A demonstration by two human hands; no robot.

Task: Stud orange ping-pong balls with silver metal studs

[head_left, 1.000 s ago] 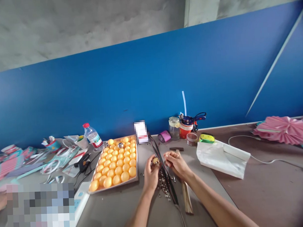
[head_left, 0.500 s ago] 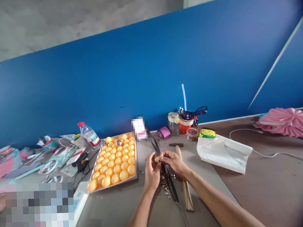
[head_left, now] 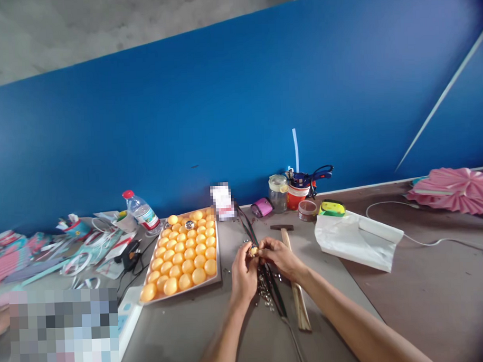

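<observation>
My left hand (head_left: 244, 276) and my right hand (head_left: 283, 257) meet over the middle of the table. Between their fingertips is a small gold-coloured piece with a shiny surface, (head_left: 253, 251) mostly covered by the fingers. Both hands are closed on it. Under and just in front of them lie loose, shiny silver bits (head_left: 265, 296). A dark strap-like strip (head_left: 276, 298) runs beneath the hands toward the front edge. Beside my right wrist rests a hammer (head_left: 302, 311) with a wooden handle, partly hidden by my forearm.
Left stands a tray (head_left: 182, 296) of orange balls, with a silvery ball (head_left: 189, 225) among them. Behind are a bottle (head_left: 142, 211), purple packet (head_left: 262, 207), jar (head_left: 278, 194) and red cup (head_left: 297, 197). White sheet (head_left: 354, 240) lies right. Another person's hand (head_left: 0, 321) shows at far left.
The gold-coloured piece has been turned between my fingertips and shows a rounder face. Both hands stay together on it. The view has shifted slightly.
</observation>
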